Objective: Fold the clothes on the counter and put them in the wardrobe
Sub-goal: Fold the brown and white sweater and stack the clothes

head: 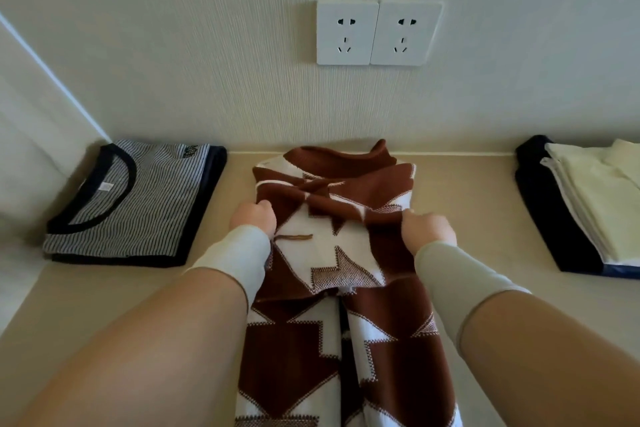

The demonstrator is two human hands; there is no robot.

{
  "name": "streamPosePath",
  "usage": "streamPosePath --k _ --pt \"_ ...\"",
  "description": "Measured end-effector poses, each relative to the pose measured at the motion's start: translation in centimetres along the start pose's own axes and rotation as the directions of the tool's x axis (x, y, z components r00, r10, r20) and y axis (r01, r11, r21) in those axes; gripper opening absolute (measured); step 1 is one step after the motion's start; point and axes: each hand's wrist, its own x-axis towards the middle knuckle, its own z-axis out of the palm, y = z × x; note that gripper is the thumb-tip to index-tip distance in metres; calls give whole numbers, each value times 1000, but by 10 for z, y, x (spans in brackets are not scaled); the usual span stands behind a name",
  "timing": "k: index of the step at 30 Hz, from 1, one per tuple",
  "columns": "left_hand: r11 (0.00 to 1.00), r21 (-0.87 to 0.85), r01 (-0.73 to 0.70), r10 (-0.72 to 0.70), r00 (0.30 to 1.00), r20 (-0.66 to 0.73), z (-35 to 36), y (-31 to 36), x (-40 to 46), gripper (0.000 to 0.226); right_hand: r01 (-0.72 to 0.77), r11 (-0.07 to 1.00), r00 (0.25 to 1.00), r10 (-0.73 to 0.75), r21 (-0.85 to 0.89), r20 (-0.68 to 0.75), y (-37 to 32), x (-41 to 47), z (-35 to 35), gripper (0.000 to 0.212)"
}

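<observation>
I see my left hand and right hand each in a closed grip on one brown-and-white sweater, between two folded stacks, striped and cream-on-navy, on the surface.

Brown-and-white patterned knit sweater, lying lengthwise on the beige counter, collar toward the wall, sleeves folded across its upper part, lower part running toward the viewer. Folded striped T-shirt at left, dark-trimmed. At right, folded cream garment stacked on folded navy garment.
</observation>
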Motion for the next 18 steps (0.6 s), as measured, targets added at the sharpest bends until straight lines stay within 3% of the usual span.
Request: streamPosePath --k 4,7,13,15,18 --pt "995 47 -84 86 996 -32 13 -1 1 56 12 999 999 -14 -46 -38 -1 10 1 34" --pt "978 134 -160 167 985 -44 17 4 4 50 12 1000 1000 -13 -10 -11 0 16 7 36" --pt "978 138 -153 155 988 -7 19 3 11 47 27 1000 999 -27 5 -37 -8 27 14 43" --pt "978 141 -156 159 987 -10 20 3 13 45 47 999 999 -46 -14 5 -11 28 20 40" --pt "958 112 -262 271 960 -69 18 3 11 39 126 990 992 -126 -65 -3 -15 29 24 28"
